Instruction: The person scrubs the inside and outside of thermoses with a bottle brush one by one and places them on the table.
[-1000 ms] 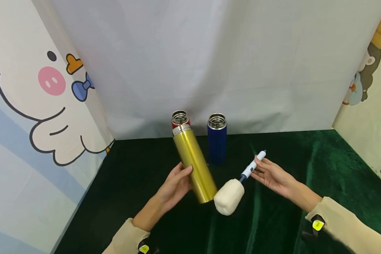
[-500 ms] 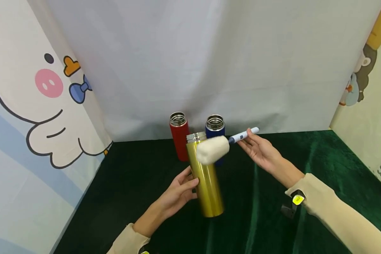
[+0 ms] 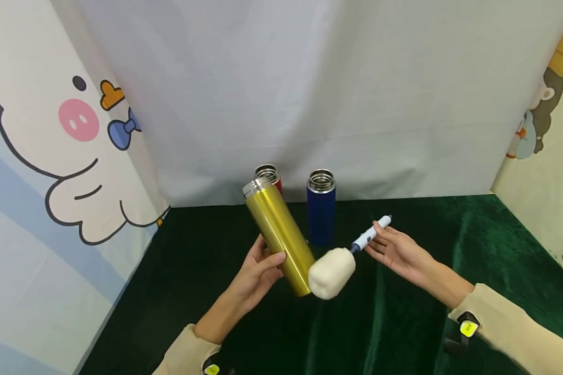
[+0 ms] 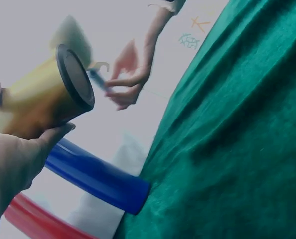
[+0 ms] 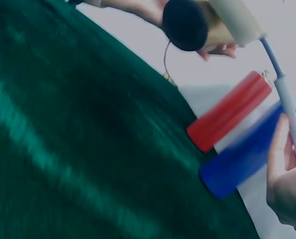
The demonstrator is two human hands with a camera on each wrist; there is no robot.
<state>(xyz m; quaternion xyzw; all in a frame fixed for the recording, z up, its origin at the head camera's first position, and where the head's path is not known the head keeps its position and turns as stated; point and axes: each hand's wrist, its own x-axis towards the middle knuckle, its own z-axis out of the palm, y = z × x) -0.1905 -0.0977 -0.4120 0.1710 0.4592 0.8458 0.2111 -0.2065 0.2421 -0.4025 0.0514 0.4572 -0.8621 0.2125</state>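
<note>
Gold flask (image 3: 279, 237) in left hand (image 3: 258, 273), brush (image 3: 367, 238) in right hand (image 3: 401, 255)

Left hand: grasping the gold flask on its lower half, thumb across the front. Flask held clear of the bench (image 3: 417, 323), over its middle; tilted, steel neck up toward the far left corner, base down toward the near edge. Dark base shows in both wrist views.

Right hand: pinching the brush by its pale handle, thumb against fingers. Brush also aloft, slanting; white sponge head (image 3: 333, 273) low, just beside the flask's base. Overlap in the head view; contact cannot be told.

Near the far edge of the bench: red flask (image 3: 277, 182), upright, partly hidden behind the gold one; blue flask (image 3: 321, 216) to its right, upright, a little apart. Both open-mouthed.

Green cloth covers the bench. Pale backdrop (image 3: 356, 94) hangs along the far edge. Cream sleeves on both arms.
</note>
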